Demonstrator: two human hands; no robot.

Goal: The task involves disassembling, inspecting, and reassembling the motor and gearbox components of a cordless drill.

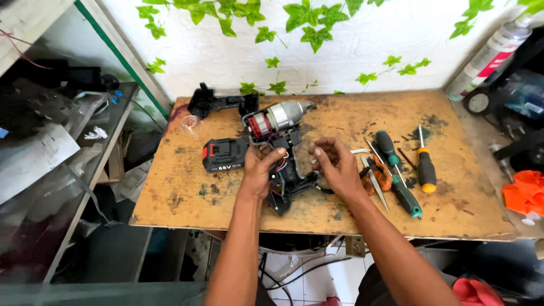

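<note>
Gripping the opened drill (pixel 280 153) at the middle of the frame, the left hand (pixel 259 170) has its grip closed around the drill's black handle part, thumb and fingers wrapped on its left side where red wires show. The drill lies on the worn wooden bench (pixel 187 192) with one shell half off, so its silver motor and red winding point toward the upper middle of the frame. The right hand (pixel 337 167) sits just right of the drill with its fingers curled inward and fingertips pinched together; whether they hold some small part cannot be told. The loose black shell half (pixel 218 102) rests at the upper left of the bench, near the wall, and a small clear cup (pixel 191 123) lies just below it. A black battery pack (pixel 225 154) with red trim lies left of the left hand, close to the wrist but apart from it. To the right of the right hand lie a green-handled screwdriver (pixel 399 175), a pair of metal tweezers (pixel 375 184) and, farther right, an orange-and-black screwdriver (pixel 425 167), with small dark screws scattered about them. A spray can (pixel 492 54) leans at the upper right corner of the frame, and an orange cloth (pixel 524 191) lies at the right edge. Green leaf patterns run across the white wall behind the bench.
</note>
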